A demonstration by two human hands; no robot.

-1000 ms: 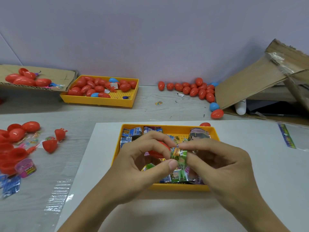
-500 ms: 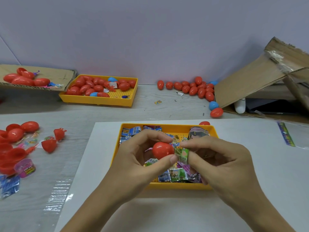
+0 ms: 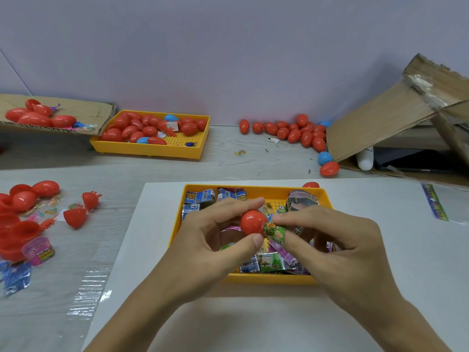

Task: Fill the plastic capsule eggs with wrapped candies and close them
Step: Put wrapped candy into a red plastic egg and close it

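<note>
Left hand (image 3: 203, 240) pinches the red capsule egg (image 3: 252, 222) between thumb and forefinger, held just above the yellow candy tray (image 3: 175, 232) so anything dropped lands among the wrappers. Right hand (image 3: 337, 247) grips a green wrapped candy (image 3: 274, 231) in its fingertips, pressed against the egg's side (the opening, I'd guess, faces that way), likely feeding it in before the shell gets closed.

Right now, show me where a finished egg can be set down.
Bare white sheet lies right of the near yellow tray, up to the plastic strip, and in front of the tray. Bare wood lies between the far tray and the red eggs. The left side, with open shells, is crowded.
</note>
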